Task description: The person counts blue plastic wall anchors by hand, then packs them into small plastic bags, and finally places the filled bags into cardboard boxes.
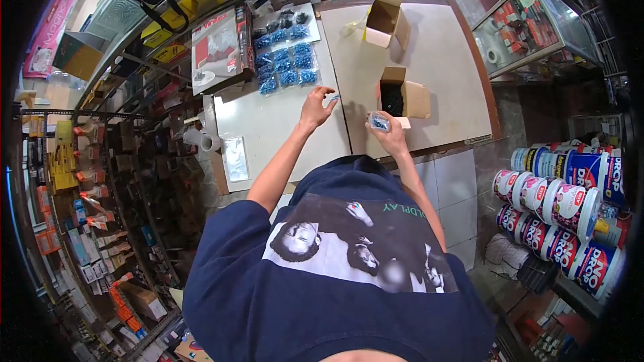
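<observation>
My right hand (389,135) is closed around a small clear plastic bag (379,121) with blue pieces like screws in its bottom. It is just in front of an open cardboard box (417,100) full of small black pieces (392,99), perhaps screws. To the left, my left hand (316,107) hovers over the table with bent fingers; a tiny pale bluish thing shows at its fingertips, too small to name. Beyond it, filled bags of blue pieces (287,60) lie in rows, with several dark-filled bags (285,21) at the far end.
Another open cardboard box (386,20) stands at the table's far side. Flat clear bags (235,159) lie at the table's near left. A large printed box (221,47) borders the rows. Paint buckets (547,201) are stacked at right, a glass case (523,23) stands behind, and shelves (100,228) line the left.
</observation>
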